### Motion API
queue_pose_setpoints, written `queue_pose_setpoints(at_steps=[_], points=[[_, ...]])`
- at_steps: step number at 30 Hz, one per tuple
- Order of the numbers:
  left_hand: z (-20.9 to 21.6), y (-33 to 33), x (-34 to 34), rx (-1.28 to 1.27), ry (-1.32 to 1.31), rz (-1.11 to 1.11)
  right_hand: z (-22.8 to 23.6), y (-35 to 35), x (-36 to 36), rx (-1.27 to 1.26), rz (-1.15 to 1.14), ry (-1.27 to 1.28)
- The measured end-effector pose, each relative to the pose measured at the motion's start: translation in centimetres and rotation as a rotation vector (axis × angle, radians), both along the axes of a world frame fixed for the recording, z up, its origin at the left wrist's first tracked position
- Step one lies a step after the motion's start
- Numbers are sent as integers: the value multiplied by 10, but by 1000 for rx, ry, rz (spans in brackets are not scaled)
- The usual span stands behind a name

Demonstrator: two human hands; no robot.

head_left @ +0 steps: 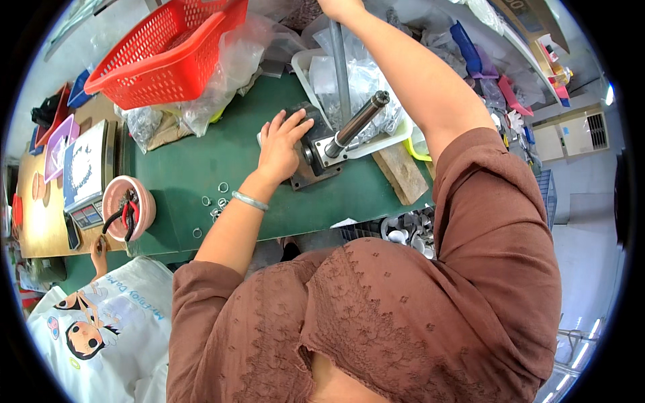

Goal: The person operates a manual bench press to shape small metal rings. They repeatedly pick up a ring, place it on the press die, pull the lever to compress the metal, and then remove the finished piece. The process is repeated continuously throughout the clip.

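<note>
Metal lever press [332, 147] sits mid-frame under the splayed left hand [281, 149]; the right hand [341, 8] meets its grey lever [340, 72] at the top edge, grip too cropped to tell. Silver rings [216, 213] lie left of centre, a red perforated basket [168, 70] upper left.

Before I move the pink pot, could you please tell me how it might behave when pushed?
The pot may feel heavy for its size, with pliers inside. It could tip, as handles lean over one side. It looks stiff-walled, probably holding its shape.
</note>
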State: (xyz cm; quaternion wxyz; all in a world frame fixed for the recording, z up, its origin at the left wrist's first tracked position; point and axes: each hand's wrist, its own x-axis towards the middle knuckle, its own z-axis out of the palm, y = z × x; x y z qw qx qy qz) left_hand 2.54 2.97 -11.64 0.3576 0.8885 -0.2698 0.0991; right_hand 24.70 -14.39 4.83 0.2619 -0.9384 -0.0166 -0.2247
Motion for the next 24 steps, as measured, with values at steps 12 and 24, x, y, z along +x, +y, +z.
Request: queue_pose_setpoints(at_steps=[12, 24], points=[[26, 0, 6, 325, 50, -24, -3, -2, 15, 469, 234, 127], [19, -6, -3, 324, 103, 59, 48, -2, -34, 875, 306, 276]])
